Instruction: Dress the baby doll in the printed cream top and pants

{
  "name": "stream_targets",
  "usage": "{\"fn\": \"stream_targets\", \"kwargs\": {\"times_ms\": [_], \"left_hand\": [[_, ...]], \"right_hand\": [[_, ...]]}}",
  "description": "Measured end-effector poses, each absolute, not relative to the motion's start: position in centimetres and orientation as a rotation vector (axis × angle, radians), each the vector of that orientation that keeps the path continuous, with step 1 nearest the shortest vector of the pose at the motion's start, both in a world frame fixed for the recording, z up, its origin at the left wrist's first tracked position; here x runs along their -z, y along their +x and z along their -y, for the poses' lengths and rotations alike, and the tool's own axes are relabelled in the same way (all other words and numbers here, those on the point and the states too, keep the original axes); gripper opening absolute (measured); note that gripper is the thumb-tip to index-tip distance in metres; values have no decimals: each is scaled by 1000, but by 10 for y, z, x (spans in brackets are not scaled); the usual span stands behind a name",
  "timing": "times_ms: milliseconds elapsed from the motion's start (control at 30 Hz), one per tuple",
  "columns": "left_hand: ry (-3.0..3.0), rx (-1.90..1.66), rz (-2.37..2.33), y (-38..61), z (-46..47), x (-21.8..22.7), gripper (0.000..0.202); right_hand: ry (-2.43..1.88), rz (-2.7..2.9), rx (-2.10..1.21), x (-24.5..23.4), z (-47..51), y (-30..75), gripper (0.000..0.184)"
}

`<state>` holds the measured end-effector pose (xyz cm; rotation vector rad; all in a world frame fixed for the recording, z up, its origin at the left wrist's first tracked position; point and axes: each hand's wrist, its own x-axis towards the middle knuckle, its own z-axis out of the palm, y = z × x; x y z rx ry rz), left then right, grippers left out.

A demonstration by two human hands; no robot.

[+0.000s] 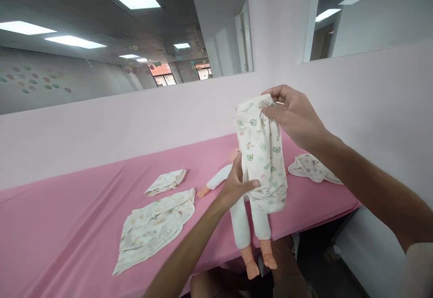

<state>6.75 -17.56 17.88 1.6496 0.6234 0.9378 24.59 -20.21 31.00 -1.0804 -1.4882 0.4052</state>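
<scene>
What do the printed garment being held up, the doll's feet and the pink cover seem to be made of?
Printed garment: probably thin cotton-like knit, matte; it drapes in soft folds.
Doll's feet: likely plastic or vinyl, smooth, with moulded-looking toes.
Pink cover: apparently fabric, mostly matte, judging by its long creases; the exact fibre can't be told.

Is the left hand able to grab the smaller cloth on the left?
Probably not: the left hand is busy holding the patterned garment. Otherwise the way looks mostly free, with only the doll's arm lying between the hand and the smaller cloth.
</scene>
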Motion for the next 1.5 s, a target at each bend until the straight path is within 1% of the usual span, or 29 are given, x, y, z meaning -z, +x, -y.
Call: {"fn": "stream_targets", "kwargs": {"times_ms": [67,100,200,233,267,433,467,533,567,633,700,733,767,833,867,900,933,967,1067,1100,1167,1333,1400,1500], "left_hand": [[1512,-850,-566,75,184,-163,90],[1456,-825,-574,79,188,-158,82],[1300,-858,-645,84,197,-154,51],[1246,-884,-664,84,198,-156,44],[1198,-905,-679,83,200,-159,40],[1151,-979,-732,71,203,-183,39],[1169,-989,-746,68,203,-187,37],[1202,-1001,-771,64,201,-193,33],[1209,-1005,-784,63,200,-195,32],[1191,-1018,-803,61,198,-197,29],[1139,-1038,-808,60,196,-197,27],[1110,-1042,-802,60,195,-197,26],[1078,-1041,-792,60,195,-196,25],[1020,-1023,-767,61,195,-193,26],[993,-1011,-754,61,195,-192,26],[965,-999,-739,62,195,-190,27],[936,-986,-722,62,194,-187,28],[906,-972,-703,63,193,-185,28],[801,-931,-658,63,187,-179,21],[769,-919,-652,62,184,-177,19],[723,-890,-646,61,181,-173,16],[658,-847,-614,59,177,-163,16],[616,-828,-603,58,177,-161,20],[581,-774,-581,57,176,-161,28]], "right_hand": [[-1097,1462,-374,-311,198,247,32],[-1112,1452,-355,-310,194,250,35],[-1165,1420,-328,-301,178,266,45],[-1180,1399,-340,-296,172,273,48],[-1193,1370,-365,-289,166,281,50],[-1399,1236,-569,-236,158,307,56],[-1462,1286,-645,-224,161,309,54],[-1543,1462,-831,-202,172,309,42],[-1549,1567,-894,-192,179,309,37],[-1460,1744,-924,-175,193,307,40],[-1280,1832,-885,-163,208,304,42],[-1180,1854,-866,-159,215,302,47],[-1090,1871,-859,-154,222,299,58],[-967,1876,-888,-146,233,289,85],[-939,1850,-914,-142,237,283,94],[-929,1803,-940,-139,240,277,97],[-926,1748,-962,-136,241,271,95],[-924,1702,-978,-133,241,265,90],[-881,1675,-989,-129,238,254,66],[-856,1692,-981,-129,237,252,63],[-843,1715,-922,-128,236,250,65],[-1036,1809,-734,-114,234,245,90],[-1090,1864,-567,-103,230,243,97],[-1063,1922,-200,-90,223,242,96]]}}
